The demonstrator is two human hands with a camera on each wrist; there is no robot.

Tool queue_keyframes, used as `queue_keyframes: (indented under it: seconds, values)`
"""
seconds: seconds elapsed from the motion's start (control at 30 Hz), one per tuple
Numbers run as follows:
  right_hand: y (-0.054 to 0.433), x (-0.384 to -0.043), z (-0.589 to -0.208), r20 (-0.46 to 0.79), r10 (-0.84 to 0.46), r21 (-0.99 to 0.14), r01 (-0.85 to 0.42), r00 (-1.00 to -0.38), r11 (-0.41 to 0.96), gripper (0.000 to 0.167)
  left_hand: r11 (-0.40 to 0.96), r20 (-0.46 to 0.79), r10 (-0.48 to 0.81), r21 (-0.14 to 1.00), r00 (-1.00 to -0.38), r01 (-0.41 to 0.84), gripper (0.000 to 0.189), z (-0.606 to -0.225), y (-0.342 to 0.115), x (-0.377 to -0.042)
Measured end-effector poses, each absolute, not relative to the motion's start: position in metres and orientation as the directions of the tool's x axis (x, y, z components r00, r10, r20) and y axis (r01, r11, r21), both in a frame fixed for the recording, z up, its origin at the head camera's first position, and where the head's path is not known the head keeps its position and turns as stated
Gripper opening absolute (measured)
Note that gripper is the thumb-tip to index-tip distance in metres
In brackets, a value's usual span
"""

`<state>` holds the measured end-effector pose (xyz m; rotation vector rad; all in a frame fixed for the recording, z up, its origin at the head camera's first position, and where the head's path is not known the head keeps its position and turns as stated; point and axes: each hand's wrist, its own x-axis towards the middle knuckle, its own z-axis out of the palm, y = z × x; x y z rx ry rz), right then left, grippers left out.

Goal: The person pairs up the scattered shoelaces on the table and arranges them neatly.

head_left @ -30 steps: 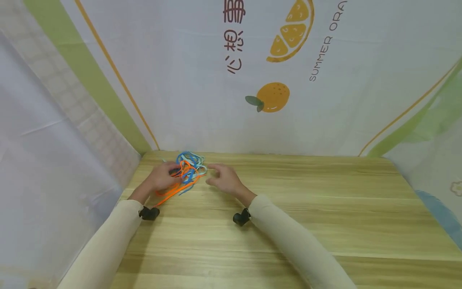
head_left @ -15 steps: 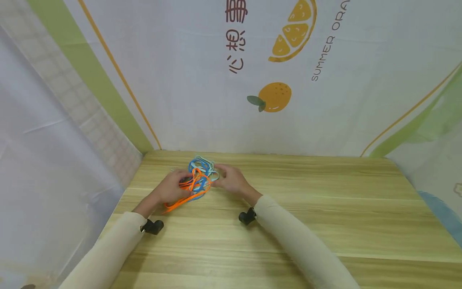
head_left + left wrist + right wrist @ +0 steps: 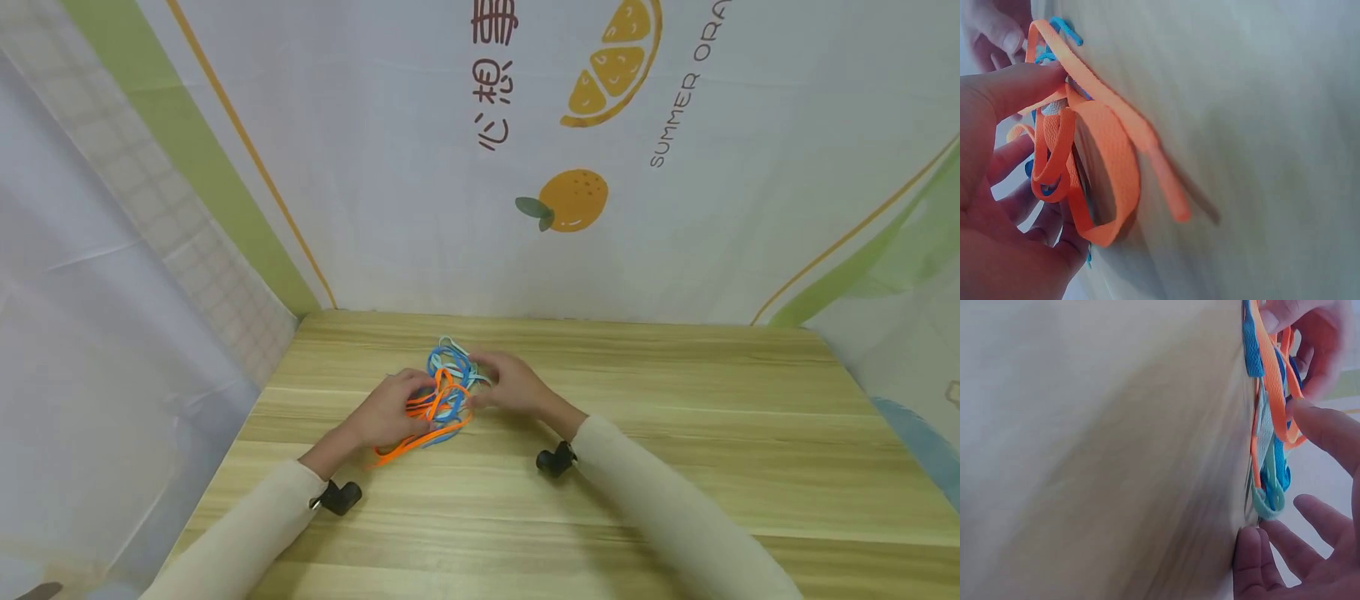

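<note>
A tangled pile of flat shoelaces lies on the table between the two hands. An orange shoelace loops toward the left wrist camera, its tipped end sticking out. Mixed in are a blue shoelace and a pale green shoelace. On the pile's left side, the left hand holds the laces between its thumb and curved fingers. From the right, the right hand cups the pile. Its thumb meets the orange lace while the spread fingers rest low against the table. Part of the tangle is hidden behind the fingers.
The wooden table extends to the right and toward the person. A white printed curtain hangs along its back edge, and more fabric covers the left side. Each wrist carries a small black camera.
Both hands and the shoelace pile have shifted right and nearer to the person. The right hand has closed in from beside the pile to touch it.
</note>
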<state>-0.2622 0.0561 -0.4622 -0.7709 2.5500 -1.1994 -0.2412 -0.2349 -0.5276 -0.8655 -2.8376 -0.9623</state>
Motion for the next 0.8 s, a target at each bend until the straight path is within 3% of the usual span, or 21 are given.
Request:
queue_keyframes:
  seconds: [0.07,0.23,0.47,0.8]
  values:
    - [0.064,-0.257,-0.461,0.02,-0.558,-0.763,-0.373,-0.83,0.528,0.08,0.653,0.198,0.498,0.555,-0.844,0.516,0.072,-0.535,-0.227,-0.242]
    - [0.083,-0.241,-0.46,0.015,-0.585,-0.763,-0.388,-0.811,0.518,0.079,0.625,0.169,0.527,0.588,-0.833,0.514,0.065,-0.492,-0.191,-0.208]
    - [0.119,-0.224,-0.476,0.111,-0.611,-0.707,-0.494,-0.784,0.506,0.071,0.611,0.2,0.557,0.558,-0.806,0.561,0.061,-0.509,-0.162,-0.198]
    - [0.178,-0.187,-0.471,0.118,-0.594,-0.694,-0.494,-0.796,0.524,0.065,0.576,0.092,0.653,0.585,-0.752,0.572,0.064,-0.475,-0.116,-0.169]
